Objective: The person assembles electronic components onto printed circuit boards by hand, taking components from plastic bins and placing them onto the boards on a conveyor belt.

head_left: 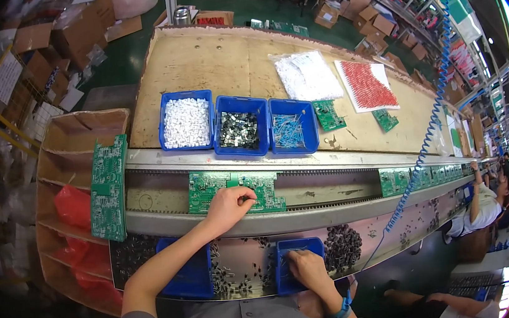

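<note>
My left hand is over a green circuit board lying in the rail track. Its thumb and fingers are pinched together; whatever they hold is too small to make out. Lower right, my right hand dips into a small blue bin, fingers curled down and closed; any part in them is hidden. Loose dark components lie in a heap right of that bin, and more are scattered to its left. A blue strap circles my right wrist.
Beyond the rail stand blue bins of white parts, dark metallic parts and blue leaded components. Stacked circuit boards rest on a cardboard divider box at left. A coiled blue cord hangs at right, near co-workers.
</note>
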Demonstrator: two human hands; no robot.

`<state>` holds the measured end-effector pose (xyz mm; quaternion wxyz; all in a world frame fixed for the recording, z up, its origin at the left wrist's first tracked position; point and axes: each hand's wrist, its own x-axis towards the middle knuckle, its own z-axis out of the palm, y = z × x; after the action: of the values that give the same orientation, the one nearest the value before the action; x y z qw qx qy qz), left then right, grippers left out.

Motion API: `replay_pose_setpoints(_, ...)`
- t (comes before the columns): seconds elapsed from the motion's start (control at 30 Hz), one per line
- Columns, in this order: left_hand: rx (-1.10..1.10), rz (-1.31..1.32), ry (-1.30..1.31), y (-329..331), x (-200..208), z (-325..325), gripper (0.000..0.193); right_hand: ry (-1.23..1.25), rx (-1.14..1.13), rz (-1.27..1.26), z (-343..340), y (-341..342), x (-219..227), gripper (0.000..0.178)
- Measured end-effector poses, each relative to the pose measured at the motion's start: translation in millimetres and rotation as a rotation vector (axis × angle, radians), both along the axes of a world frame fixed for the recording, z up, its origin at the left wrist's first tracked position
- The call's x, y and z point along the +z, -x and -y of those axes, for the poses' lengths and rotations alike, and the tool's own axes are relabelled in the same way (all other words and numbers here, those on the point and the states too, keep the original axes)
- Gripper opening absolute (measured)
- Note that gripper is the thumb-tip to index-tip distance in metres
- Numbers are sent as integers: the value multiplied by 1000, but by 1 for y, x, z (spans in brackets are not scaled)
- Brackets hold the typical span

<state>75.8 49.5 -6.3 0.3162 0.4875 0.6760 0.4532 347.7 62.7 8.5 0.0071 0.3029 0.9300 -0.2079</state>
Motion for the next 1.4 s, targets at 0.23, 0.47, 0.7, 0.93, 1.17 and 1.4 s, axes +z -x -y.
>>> replay_pose_setpoints(0.23, 8, -70, -85, -3, -2, 0, 8, -7, -51, -79, 0, 5, 0, 11)
replay_pose_setpoints(0.47, -36, -180, -168, -4, -6, -2, 7, 67, -149, -137, -3, 6, 6, 13)
replay_pose_setpoints(0.7, -54, -333, -94, -8, -4, 0, 7, 205, -199, -273, -7, 6, 13, 12)
replay_pose_setpoints(0.93, -159, -108, -19, 16, 33, 20, 27, 348, -254, -328, -21, 11, 38, 13)
replay_pose_setpoints(1.17, -342, -132, 242, 63, 76, 110, 13, 223, 29, -470, -45, 50, 49, 16)
replay_pose_setpoints(1.4, -195, -677, 368, 4, 23, 168, 17, 285, 220, -547, -62, 119, 30, 18)
